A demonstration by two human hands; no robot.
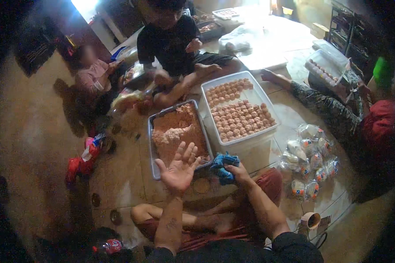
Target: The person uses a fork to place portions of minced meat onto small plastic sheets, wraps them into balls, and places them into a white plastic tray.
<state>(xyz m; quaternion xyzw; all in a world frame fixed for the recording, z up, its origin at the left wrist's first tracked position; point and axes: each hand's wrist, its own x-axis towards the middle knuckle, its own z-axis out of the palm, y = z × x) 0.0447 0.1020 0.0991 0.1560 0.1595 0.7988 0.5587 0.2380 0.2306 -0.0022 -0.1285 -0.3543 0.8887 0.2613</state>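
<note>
My left hand (177,172) is raised palm up with its fingers apart and nothing in it. Just behind it lies a shallow plastic tray (155,171), holding brown crumbly material (171,121) and a paler mound (177,132). In my right hand (239,172) is a crumpled blue bundle (222,167); whether it is cloth or a glove I cannot tell. It is near the tray's right front corner. Beyond my right hand stands a deep translucent plastic tub (250,143), where rows of round brown balls (240,120) are laid out.
Several clear-wrapped packets (311,161) lie on the tiled floor to the right, near a cardboard tube (310,220). A drink bottle (110,246) lies at lower left. A person in black (168,42) sits opposite, another person's leg (326,102) reaches in from the right, and a child (93,75) sits at left.
</note>
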